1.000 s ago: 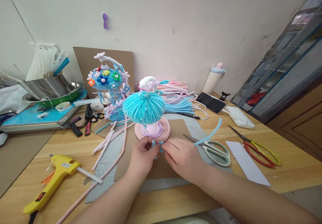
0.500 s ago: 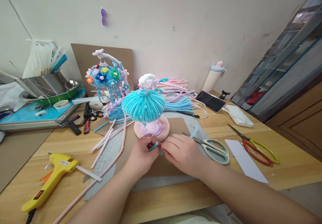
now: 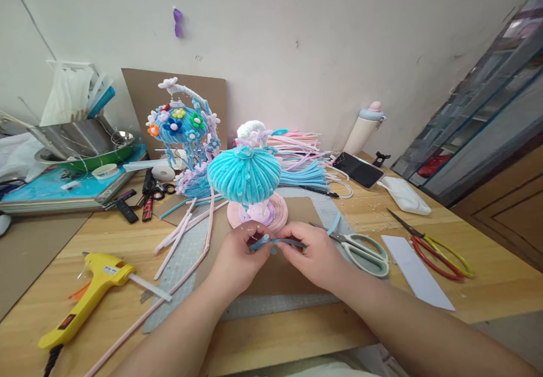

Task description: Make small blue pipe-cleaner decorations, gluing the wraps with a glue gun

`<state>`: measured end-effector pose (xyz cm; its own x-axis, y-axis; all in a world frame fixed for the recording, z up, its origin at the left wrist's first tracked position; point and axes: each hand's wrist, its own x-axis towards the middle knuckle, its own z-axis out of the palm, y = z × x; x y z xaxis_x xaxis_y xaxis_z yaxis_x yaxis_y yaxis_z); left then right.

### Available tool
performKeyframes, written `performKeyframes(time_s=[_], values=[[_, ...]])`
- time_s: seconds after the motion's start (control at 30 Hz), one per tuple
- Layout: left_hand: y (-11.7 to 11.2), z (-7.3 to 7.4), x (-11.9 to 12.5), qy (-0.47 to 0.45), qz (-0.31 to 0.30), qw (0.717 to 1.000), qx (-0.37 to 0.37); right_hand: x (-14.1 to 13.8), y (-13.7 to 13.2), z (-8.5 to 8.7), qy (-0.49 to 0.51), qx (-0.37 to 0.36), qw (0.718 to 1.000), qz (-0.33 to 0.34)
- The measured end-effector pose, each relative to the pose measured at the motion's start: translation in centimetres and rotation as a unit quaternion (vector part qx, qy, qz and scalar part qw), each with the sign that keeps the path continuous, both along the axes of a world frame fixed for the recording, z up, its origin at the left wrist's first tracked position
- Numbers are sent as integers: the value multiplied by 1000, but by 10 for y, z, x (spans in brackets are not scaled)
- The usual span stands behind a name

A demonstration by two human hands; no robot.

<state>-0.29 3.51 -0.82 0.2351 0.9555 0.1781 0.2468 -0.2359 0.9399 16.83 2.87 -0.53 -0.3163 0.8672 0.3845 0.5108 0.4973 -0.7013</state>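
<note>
Between my two hands is a short blue pipe cleaner (image 3: 291,242), bent or looped near its middle. My left hand (image 3: 238,252) pinches its looped end, and my right hand (image 3: 316,254) has its fingers closed on the other end. Just beyond my fingers stands a pink and lilac coiled base (image 3: 278,213). Above it sits a turquoise ribbed dome (image 3: 244,174) of pipe cleaners, topped by a white fluffy ball (image 3: 251,132). Green-handled scissors (image 3: 365,252) lie right of my right hand, with a loose blue piece (image 3: 335,224) by their blades.
A yellow glue gun (image 3: 91,292) lies at the left near a long pink pipe cleaner (image 3: 186,278). Behind are a flower-covered blue piece (image 3: 180,125) and pipe cleaner bundles (image 3: 303,173). Red-and-yellow scissors (image 3: 441,255), a white strip (image 3: 418,272) and a phone (image 3: 357,169) lie right.
My right hand's fingers have turned and opened out slightly, so more of the blue pipe cleaner shows between my hands. The whole view has shifted a little.
</note>
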Motion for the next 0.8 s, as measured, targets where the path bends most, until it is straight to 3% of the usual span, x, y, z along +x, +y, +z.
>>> performKeyframes(time_s=[0.17, 0.57, 0.67, 0.8], values=[[2, -2, 0, -59, -3, 998, -32, 2, 2, -1, 40, -31, 999, 21], [0, -5, 0, -36, -2, 997, -64, 6, 2, -5, -87, 121, 988, 50], [1, -5, 1, -51, -17, 995, -86, 5, 1, -5, -100, 121, 987, 40], [1, -5, 4, -50, 15, 997, -57, 3, 0, -6, -84, 92, 992, 32]])
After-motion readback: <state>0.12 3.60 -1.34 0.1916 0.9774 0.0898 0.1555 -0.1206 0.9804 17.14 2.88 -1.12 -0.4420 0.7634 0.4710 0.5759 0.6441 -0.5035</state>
